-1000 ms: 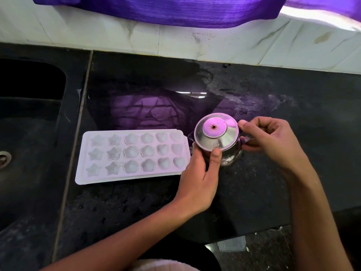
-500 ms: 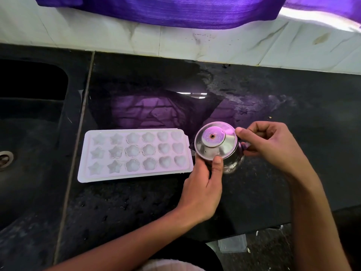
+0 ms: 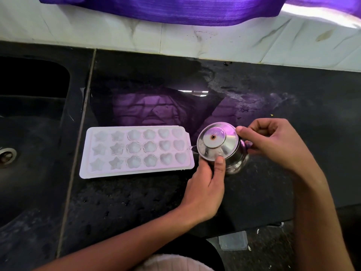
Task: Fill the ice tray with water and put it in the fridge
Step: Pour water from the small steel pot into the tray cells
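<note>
A white ice tray (image 3: pixel 136 151) with star, flower and heart moulds lies flat on the black counter (image 3: pixel 136 202). Just right of it stands a small steel kettle (image 3: pixel 234 163) with a round lid (image 3: pixel 216 141); its spout touches the tray's right edge. My left hand (image 3: pixel 205 190) pinches the lid's near rim between thumb and fingers. My right hand (image 3: pixel 271 139) grips the kettle's handle on the right side, thumb against the lid's edge. The handle itself is hidden by my fingers.
A dark sink (image 3: pixel 29 133) with a metal drain (image 3: pixel 6 156) lies to the left of the tray. White tiles (image 3: pixel 175 40) and a purple curtain (image 3: pixel 175 8) run along the back. A clear plastic box (image 3: pixel 233 241) sits on the floor below the counter edge.
The lid has tilted, its near edge lifted by my left hand. Both hands stay on the kettle; the tray has not moved.
</note>
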The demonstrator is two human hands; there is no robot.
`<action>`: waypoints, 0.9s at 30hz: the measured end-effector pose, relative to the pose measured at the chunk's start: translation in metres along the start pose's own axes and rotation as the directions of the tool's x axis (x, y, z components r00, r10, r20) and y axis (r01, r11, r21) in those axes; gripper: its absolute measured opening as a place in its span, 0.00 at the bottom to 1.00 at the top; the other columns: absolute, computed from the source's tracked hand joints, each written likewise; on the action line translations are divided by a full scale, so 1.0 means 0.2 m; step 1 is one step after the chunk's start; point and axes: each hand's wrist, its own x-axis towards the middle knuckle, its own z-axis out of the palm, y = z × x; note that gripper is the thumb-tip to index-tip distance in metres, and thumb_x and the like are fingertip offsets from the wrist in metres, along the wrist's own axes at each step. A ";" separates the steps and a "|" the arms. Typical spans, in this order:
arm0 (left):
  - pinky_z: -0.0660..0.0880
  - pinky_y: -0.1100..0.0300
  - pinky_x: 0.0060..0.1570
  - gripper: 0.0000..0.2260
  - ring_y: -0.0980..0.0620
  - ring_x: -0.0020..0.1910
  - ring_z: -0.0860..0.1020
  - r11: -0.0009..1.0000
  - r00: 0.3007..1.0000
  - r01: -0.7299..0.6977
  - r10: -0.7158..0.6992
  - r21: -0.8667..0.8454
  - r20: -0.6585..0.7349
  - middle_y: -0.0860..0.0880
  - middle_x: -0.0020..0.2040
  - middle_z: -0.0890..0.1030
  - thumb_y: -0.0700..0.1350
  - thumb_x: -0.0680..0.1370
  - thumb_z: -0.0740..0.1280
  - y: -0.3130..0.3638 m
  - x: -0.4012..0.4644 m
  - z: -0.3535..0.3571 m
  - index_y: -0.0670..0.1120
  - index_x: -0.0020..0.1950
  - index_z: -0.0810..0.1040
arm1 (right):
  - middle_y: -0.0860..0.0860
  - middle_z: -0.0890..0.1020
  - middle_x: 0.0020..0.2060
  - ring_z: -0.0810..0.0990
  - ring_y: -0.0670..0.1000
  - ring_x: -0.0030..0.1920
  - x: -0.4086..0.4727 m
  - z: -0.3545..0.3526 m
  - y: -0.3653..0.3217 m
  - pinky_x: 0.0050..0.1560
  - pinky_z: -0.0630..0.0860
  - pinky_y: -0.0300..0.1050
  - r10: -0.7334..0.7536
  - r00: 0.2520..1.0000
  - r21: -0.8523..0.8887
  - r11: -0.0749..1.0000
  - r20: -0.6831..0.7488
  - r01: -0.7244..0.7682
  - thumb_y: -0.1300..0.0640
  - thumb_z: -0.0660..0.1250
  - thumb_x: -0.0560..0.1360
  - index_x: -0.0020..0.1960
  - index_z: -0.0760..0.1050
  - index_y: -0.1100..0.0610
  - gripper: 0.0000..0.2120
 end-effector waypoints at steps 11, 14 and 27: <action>0.61 0.66 0.57 0.22 0.52 0.68 0.69 1.000 1.000 0.004 -0.004 0.012 -0.009 0.57 0.67 0.72 0.60 0.80 0.49 0.02 -0.02 0.00 0.56 0.73 0.60 | 0.62 0.82 0.33 0.81 0.66 0.40 -0.01 -0.02 -0.01 0.49 0.78 0.65 -0.006 1.000 -0.020 1.000 -0.003 0.006 0.48 0.71 0.70 0.37 0.77 0.65 0.18; 0.61 0.66 0.57 0.22 0.51 0.68 0.69 1.000 1.000 -0.004 0.004 0.018 -0.007 0.56 0.68 0.72 0.59 0.80 0.49 0.02 -0.02 0.00 0.56 0.73 0.60 | 0.61 0.82 0.32 0.81 0.65 0.40 -0.02 -0.02 -0.01 0.49 0.78 0.65 -0.017 1.000 -0.026 1.000 -0.005 0.017 0.48 0.71 0.70 0.36 0.78 0.63 0.17; 0.60 0.66 0.61 0.26 0.56 0.68 0.68 0.994 0.994 -0.106 0.105 -0.031 -0.012 0.59 0.67 0.71 0.64 0.77 0.50 0.01 -0.01 0.01 0.55 0.72 0.60 | 0.56 0.81 0.30 0.80 0.51 0.35 -0.02 -0.04 0.01 0.47 0.82 0.51 0.008 1.000 0.137 0.991 -0.012 -0.006 0.51 0.71 0.71 0.34 0.78 0.60 0.13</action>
